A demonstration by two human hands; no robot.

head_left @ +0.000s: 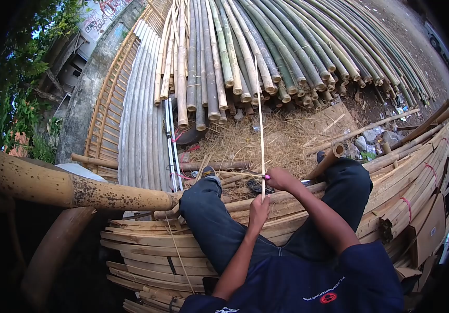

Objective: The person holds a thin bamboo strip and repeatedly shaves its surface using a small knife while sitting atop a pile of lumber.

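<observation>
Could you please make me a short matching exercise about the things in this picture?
1. Thin pale bamboo strip
2. Small tool with a pink part
3. Long round green and tan bamboo poles
4. Yellow-brown ladder-like frame

A. Alongside the grey wall
B. Gripped in the left hand
C. Piled beyond the straw-littered ground
D. In the right hand

Right pairs: 1-B, 2-D, 3-C, 4-A

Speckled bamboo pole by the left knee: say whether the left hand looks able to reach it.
Probably yes, though the left hand is busy holding the thin strip; the speckled pole ends beside the left knee, with only that knee between.
</observation>
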